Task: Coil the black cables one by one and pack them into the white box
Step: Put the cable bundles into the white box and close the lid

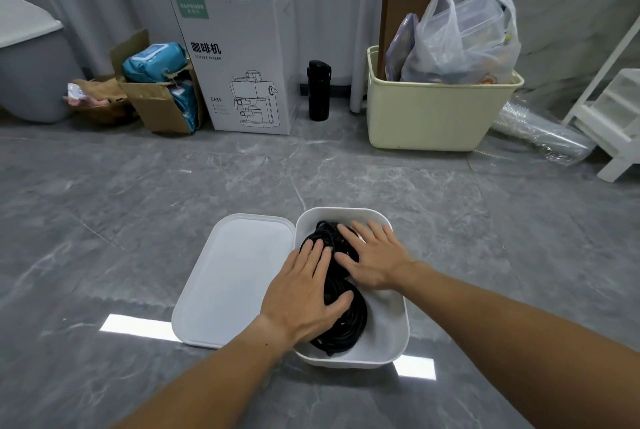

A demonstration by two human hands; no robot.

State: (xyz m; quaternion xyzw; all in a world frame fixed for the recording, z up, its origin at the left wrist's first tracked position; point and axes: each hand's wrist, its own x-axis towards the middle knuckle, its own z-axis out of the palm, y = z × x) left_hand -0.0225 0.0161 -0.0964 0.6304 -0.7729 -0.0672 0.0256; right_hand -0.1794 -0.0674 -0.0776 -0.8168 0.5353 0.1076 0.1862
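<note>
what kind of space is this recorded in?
Probably a home or storage corner, on the floor: grey marble-look floor tiles, a coffee maker carton and a cream bin of household items along the wall. Both hands press black cables into the white box.

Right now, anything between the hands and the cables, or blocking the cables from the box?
Nothing visible. Both the left hand and right hand lie flat, fingers straight, directly on the cables, which already sit inside the box. The lid lies off to the box's left, touching its edge, clear of the opening.
</note>
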